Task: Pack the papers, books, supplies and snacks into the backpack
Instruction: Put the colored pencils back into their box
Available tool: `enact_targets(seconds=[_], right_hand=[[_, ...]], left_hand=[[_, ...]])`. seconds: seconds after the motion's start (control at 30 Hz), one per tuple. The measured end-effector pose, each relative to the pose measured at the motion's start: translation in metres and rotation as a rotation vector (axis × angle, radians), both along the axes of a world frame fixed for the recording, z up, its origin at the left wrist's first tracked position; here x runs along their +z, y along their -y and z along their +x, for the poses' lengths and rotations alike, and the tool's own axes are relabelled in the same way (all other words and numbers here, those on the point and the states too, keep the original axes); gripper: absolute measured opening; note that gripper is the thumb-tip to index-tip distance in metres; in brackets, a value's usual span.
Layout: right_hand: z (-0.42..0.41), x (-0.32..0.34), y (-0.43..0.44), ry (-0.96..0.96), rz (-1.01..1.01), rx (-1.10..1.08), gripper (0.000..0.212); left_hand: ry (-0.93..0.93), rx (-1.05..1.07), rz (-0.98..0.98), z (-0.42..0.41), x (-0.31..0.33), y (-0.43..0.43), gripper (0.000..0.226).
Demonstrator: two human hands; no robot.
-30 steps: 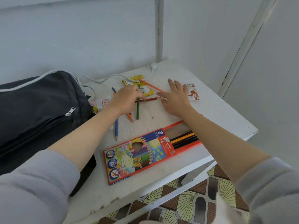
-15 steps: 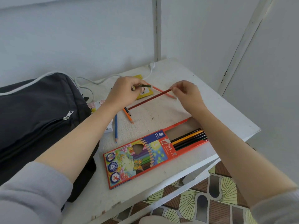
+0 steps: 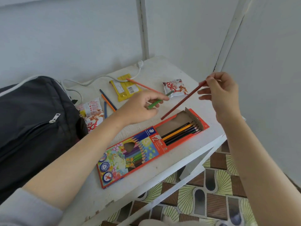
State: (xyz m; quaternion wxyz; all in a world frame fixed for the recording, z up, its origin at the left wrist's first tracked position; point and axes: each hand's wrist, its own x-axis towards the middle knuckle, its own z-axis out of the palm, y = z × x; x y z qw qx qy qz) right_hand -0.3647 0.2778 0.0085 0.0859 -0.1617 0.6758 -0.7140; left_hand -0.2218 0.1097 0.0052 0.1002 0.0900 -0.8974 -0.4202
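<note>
Pencil box [image 3: 151, 147] lies flat near the front edge of the table [image 3: 162, 70]. Its flap end is open and several pencils sit along one side of the tray. Red pencil [image 3: 182, 101] hangs aslant over the open end, its lower tip just above the flap. Right hand [image 3: 223, 93] pinches its upper end between thumb and fingertips. Left hand [image 3: 140, 108] hovers behind the box, fingers curled round a green pencil [image 3: 160, 100].

Loose on the table beyond:
- a salmon pencil [image 3: 141, 85] lying across a yellow packet [image 3: 124, 87]
- an orange pencil [image 3: 108, 102] with blue pencils [image 3: 105, 110] just beside it
- a white packet [image 3: 175, 87] to the right

A second white packet [image 3: 92, 115] lies against the backpack [image 3: 32, 119], which rests at the left with a zip pull showing. A cable [image 3: 91, 80] trails along the wall side.
</note>
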Motion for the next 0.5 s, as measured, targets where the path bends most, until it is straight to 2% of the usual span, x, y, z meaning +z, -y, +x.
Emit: enact_targets(seconds=[0.07,0.17,0.23,0.37,0.5], right_hand=[[-0.001,-0.003,-0.008,-0.009,0.076,-0.038,0.015],[-0.002,-0.010,-0.017,-0.008,0.138,-0.072,0.010],[-0.002,-0.012,-0.021,-0.003,0.160,-0.099,0.010],[-0.003,-0.013,-0.023,-0.025,0.235,-0.109,0.008],[0.004,-0.017,-0.016,-0.115,0.377,-0.058,0.008]], left_hand=[[0.026,-0.049,-0.037,0.001,-0.006,-0.014,0.052],[0.171,-0.119,-0.159,0.003,-0.017,-0.027,0.068],[0.244,-0.141,-0.136,0.005,-0.023,-0.032,0.075],[0.117,0.008,0.022,0.002,-0.031,-0.044,0.037],[-0.039,0.225,0.347,-0.005,-0.029,-0.048,0.034]])
